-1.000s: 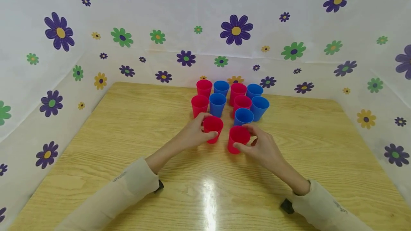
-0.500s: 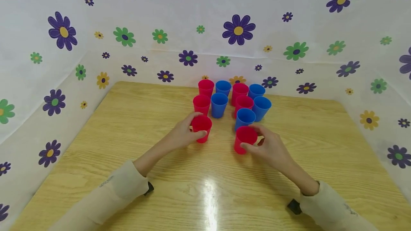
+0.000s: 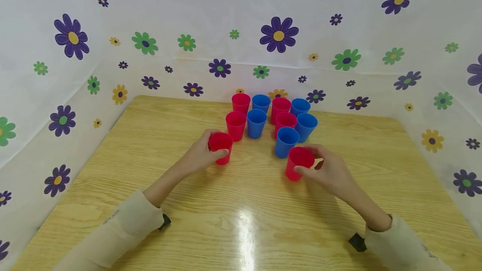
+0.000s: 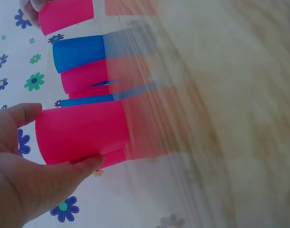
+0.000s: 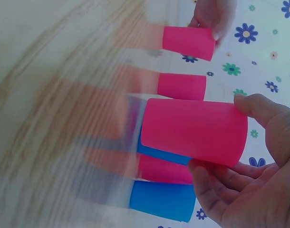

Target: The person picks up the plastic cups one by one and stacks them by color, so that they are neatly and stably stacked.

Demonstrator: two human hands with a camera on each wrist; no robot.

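Observation:
My left hand [image 3: 196, 156] grips a red plastic cup [image 3: 221, 153] between thumb and fingers, left of the cup group and in front of it. A second red cup [image 3: 293, 170] is held the same way by my right hand [image 3: 333, 172], close in front of a blue cup [image 3: 287, 143]. Both held cups are upright, mouths up. In the left wrist view, thumb and a finger pinch the red cup [image 4: 83, 133] at its sides. The right wrist view has the other red cup [image 5: 192, 130] in my right hand, hiding part of a blue cup [image 5: 159, 151].
Several red and blue cups stand upright towards the table's back edge, among them a red cup [image 3: 236, 126], a blue cup [image 3: 256, 124] and, further right, another blue cup [image 3: 306, 127]. The wooden table [image 3: 211, 221] meets a flower-printed cloth [image 3: 233, 49] behind and at both sides.
The hands have moved apart: the left hand carried its red cup leftward, the right hand carried its red cup to the right. The other cups have stayed in place.

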